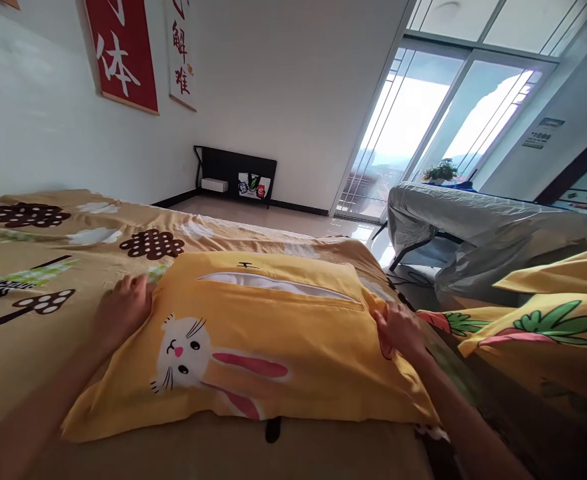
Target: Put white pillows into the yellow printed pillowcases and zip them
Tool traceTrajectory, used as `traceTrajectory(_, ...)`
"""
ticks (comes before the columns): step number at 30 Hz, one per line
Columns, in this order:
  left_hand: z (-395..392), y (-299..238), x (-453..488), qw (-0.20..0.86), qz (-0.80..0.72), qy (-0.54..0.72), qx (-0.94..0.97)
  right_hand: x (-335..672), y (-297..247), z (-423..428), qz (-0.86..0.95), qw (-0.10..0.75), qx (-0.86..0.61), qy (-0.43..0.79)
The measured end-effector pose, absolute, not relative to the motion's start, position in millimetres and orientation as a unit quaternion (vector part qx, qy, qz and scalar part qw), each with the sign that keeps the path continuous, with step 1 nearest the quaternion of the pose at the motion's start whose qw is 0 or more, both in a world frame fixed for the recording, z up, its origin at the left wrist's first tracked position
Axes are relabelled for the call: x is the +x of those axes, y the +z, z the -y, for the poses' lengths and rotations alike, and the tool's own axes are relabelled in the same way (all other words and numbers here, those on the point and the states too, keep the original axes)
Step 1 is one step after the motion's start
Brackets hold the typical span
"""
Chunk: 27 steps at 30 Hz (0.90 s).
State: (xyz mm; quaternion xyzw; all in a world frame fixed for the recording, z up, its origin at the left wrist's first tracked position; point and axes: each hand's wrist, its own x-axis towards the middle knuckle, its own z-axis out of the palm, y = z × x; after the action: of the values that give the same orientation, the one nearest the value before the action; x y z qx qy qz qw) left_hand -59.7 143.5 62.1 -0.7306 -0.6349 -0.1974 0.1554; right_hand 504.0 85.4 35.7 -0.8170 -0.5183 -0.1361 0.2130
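A yellow pillow [323,353] with a white rabbit print lies flat on the bed in front of me. Along its far side the pillowcase slit gapes, and white filling [278,283] shows through. My left hand [126,308] is closed at the pillow's left edge, its fingertips partly hidden by the cloth. On the opposite side, my right hand [402,331] grips the right edge, where the fabric bunches up between thumb and fingers.
The bed sheet [18,360] has tree and cloud prints. More yellow carrot-print bedding [543,327] lies at the right. Beyond the bed stand a low black shelf [233,163] and a plastic-covered table [473,207] with a potted plant [440,171].
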Motion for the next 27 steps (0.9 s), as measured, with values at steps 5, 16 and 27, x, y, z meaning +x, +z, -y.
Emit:
traceTrajectory(5, -136.0, 148.1, 8.5, 0.185, 0.536, -0.312, -0.763, 456.6, 124.4, -111.5, 0.603, 0.284, -0.715, -0.208)
traceTrajectory(16, -219.9, 49.5, 71.8, -0.051, 0.615, -0.252, -0.746, 394.2, 21.1, -179.4, 0.63, 0.281, -0.72, -0.073)
traceTrajectory(27, -204.8, 45.7, 49.8, -0.06, 0.557, -0.344, -0.753, 426.8, 21.2, -168.9, 0.625, 0.33, -0.704, -0.077)
